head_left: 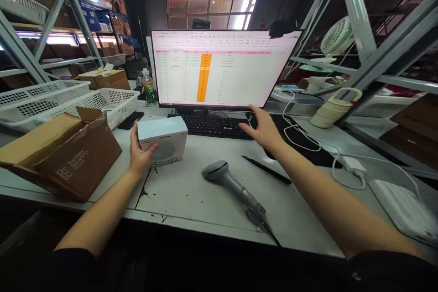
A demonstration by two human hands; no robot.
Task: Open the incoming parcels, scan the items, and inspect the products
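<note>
My left hand (pixel 141 153) grips a small white product box (pixel 164 139) with a pale blue top, thumb across its front face. The box is at the table's left middle, just right of an open brown cardboard box (pixel 78 159). My right hand (pixel 263 128) reaches over the right end of the black keyboard (pixel 212 125), thumb and forefinger spread apart, holding nothing that I can see. Its other fingers are partly hidden. Between my arms lies a grey barcode scanner (pixel 232 187) with its cable toward the table's front edge. A black pen-like cutter (pixel 267 169) lies beside it.
A monitor (pixel 236 73) showing a spreadsheet stands behind the keyboard. White plastic baskets (pixel 119 98), a phone (pixel 131 120) and a green bottle (pixel 148 87) are on the left. At right are a black mat (pixel 308 146), white cables, a cream tumbler (pixel 330 112) and a power strip (pixel 404 207).
</note>
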